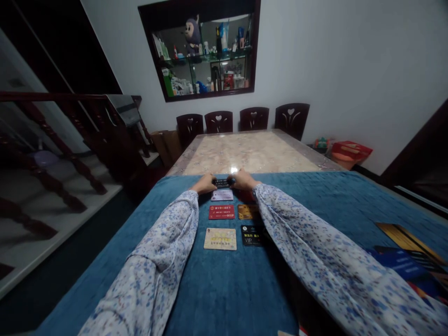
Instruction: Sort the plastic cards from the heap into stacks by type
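Both my arms, in floral sleeves, reach forward over a blue cloth (224,289) on a long table. My left hand (204,184) and my right hand (244,179) are closed on the two ends of a small dark card (221,182) near the far edge of the cloth. Just below it lies a white and purple card (221,195). Closer to me sit a red card (221,212), a gold card (247,212), a beige card (220,239) and a black VIP card (251,235), laid in two columns. My right sleeve covers part of the right column.
Beyond the cloth the marble tabletop (245,154) is bare. Several dark wooden chairs (219,121) stand at the far end under a wall display niche (206,51). A staircase railing (70,126) runs on the left. Printed sheets (406,256) lie at the right.
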